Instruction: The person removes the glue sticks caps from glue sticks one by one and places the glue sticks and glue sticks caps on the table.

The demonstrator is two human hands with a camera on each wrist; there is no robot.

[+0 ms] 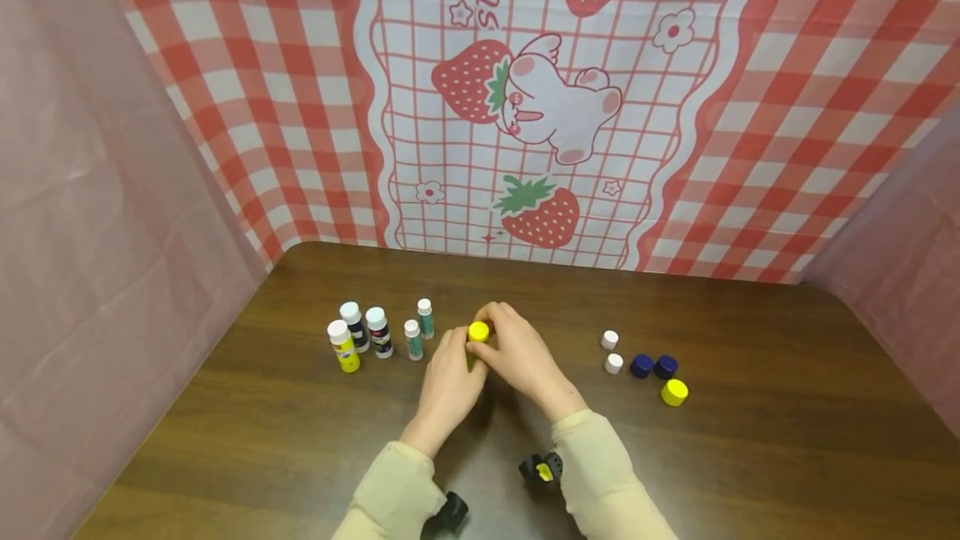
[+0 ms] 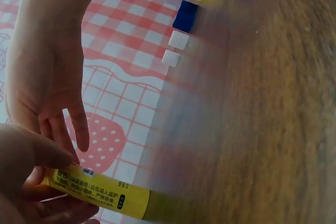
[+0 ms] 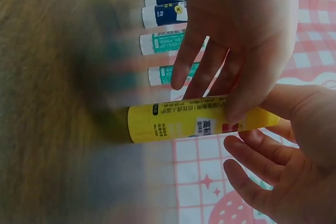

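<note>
Between both hands a yellow glue stick point(image 3: 184, 121) stands upright, its yellow cap point(image 1: 478, 332) on top. My left hand point(image 1: 450, 377) grips the body from the left, its thumb lying along the label. From the right, my right hand point(image 1: 521, 352) curls thumb and fingers round the capped end. Its lower fingers point(image 3: 257, 156) are spread off the stick. The stick's bottom end is close over the wooden table point(image 1: 300, 440).
On the left stand a yellow glue stick point(image 1: 345, 352), navy ones point(image 1: 380, 338) and green ones point(image 1: 415, 346), all white-topped. Loose white caps point(image 1: 613, 363), navy caps point(image 1: 642, 366) and a yellow cap point(image 1: 674, 392) lie on the right. A checked cloth point(image 1: 315, 107) hangs behind.
</note>
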